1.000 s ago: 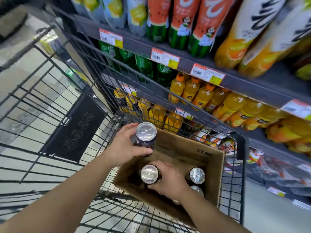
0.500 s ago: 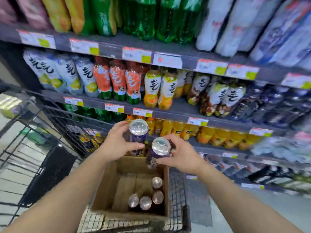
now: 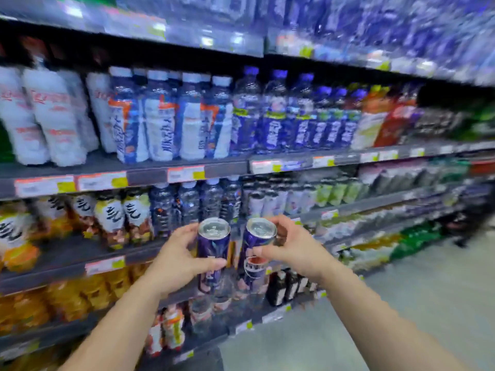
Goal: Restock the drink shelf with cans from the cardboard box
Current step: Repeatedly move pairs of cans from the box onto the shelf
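Left hand (image 3: 178, 259): curled round the left can (image 3: 213, 253), thumb across its front, fingers behind.
Right hand (image 3: 292, 249): grasps the right can (image 3: 257, 253) near its top, thumb on the front, fingers round the rim.
Cans: both purple with silver tops, upright, side by side, just apart, held in front of the shelves (image 3: 187, 167).
Shelves: rows of bottles (image 3: 192, 124) with price tags (image 3: 184, 174) on the edges; much of the view is blurred.
Floor (image 3: 428, 290): grey, at lower right.

both forearms are bare to the frame's edge, hands (image 3: 176, 259) ungloved, no rings.
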Demonstrator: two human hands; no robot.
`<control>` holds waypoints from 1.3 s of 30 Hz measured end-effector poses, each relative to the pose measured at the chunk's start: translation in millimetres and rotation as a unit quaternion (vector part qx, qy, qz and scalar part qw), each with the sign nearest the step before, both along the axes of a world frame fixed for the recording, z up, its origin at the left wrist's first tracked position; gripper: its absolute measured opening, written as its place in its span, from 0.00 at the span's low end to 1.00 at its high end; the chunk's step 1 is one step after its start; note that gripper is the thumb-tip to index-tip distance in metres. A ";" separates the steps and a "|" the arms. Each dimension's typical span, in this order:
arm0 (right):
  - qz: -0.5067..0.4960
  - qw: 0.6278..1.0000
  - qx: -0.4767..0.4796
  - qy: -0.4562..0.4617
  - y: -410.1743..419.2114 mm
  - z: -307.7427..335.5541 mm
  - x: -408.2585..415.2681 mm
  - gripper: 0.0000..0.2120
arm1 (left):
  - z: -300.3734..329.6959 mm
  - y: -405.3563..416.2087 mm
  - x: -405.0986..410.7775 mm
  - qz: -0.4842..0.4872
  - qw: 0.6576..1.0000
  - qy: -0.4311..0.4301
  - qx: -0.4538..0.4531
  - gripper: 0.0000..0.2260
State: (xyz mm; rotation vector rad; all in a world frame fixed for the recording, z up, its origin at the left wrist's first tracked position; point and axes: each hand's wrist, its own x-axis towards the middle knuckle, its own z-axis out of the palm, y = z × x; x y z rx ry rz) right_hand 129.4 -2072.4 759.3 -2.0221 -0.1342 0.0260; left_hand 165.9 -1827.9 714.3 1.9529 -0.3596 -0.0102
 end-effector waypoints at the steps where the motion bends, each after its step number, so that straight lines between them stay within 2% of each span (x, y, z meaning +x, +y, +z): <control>1: -0.018 1.000 -0.003 -0.001 -35.3 5.3 -3.1 0.26 | 3.7 -36.7 4.2 -0.022 1.000 -0.006 -0.006 0.31; 2: -0.039 0.999 -0.006 -0.004 -69.7 10.3 -6.8 0.23 | 8.4 -73.1 7.8 -0.043 0.999 -0.005 -0.020 0.28; 4: -0.091 0.996 -0.001 -0.019 -137.1 16.6 -14.1 0.21 | 10.2 -143.6 21.4 -0.076 0.996 -0.013 -0.043 0.29; 7: -0.173 0.984 0.026 -0.041 -225.7 19.0 -25.6 0.23 | 20.6 -245.0 37.1 -0.120 0.992 -0.021 -0.026 0.27; 9: -0.223 0.972 0.053 -0.047 -282.9 17.4 -31.3 0.20 | 28.9 -309.9 47.4 -0.161 0.986 -0.024 -0.034 0.25; 12: -0.297 0.951 0.070 -0.060 -364.2 12.7 -31.8 0.20 | 32.8 -402.2 70.2 -0.210 0.976 -0.027 -0.048 0.31; 15: -0.358 0.926 0.084 -0.084 -442.8 11.5 -16.2 0.19 | 34.3 -492.6 101.2 -0.232 0.968 0.005 -0.095 0.32; 18: -0.405 0.906 0.071 -0.103 -520.0 17.2 13.4 0.23 | 44.7 -578.7 139.4 -0.259 0.958 0.023 -0.119 0.28; 20: -0.422 0.897 0.069 -0.112 -571.1 25.5 38.5 0.28 | 55.7 -632.5 170.9 -0.270 0.956 0.017 -0.113 0.19; 23: -0.430 0.892 0.061 -0.124 -642.3 42.2 80.6 0.29 | 79.0 -706.2 217.9 -0.278 0.956 -0.002 -0.097 0.14; 28: -0.412 0.899 0.049 -0.138 -748.4 55.5 156.4 0.35 | 97.2 -800.2 284.1 -0.251 0.964 -0.019 -0.085 0.15; 30: -0.388 0.909 0.042 -0.147 -786.1 57.7 191.6 0.34 | 98.8 -827.0 302.8 -0.222 0.971 -0.023 -0.091 0.15; 33: -0.317 0.933 0.035 -0.167 -840.9 56.5 251.7 0.35 | 95.2 -865.7 328.3 -0.146 0.983 -0.034 -0.105 0.12; 36: -0.251 0.953 0.036 -0.169 -888.1 55.6 309.7 0.47 | 91.8 -900.4 347.5 -0.054 0.990 -0.045 -0.120 0.10; 39: -0.171 0.971 0.032 -0.165 -923.9 67.6 364.2 0.44 | 101.6 -929.5 359.4 0.021 0.992 -0.046 -0.113 0.13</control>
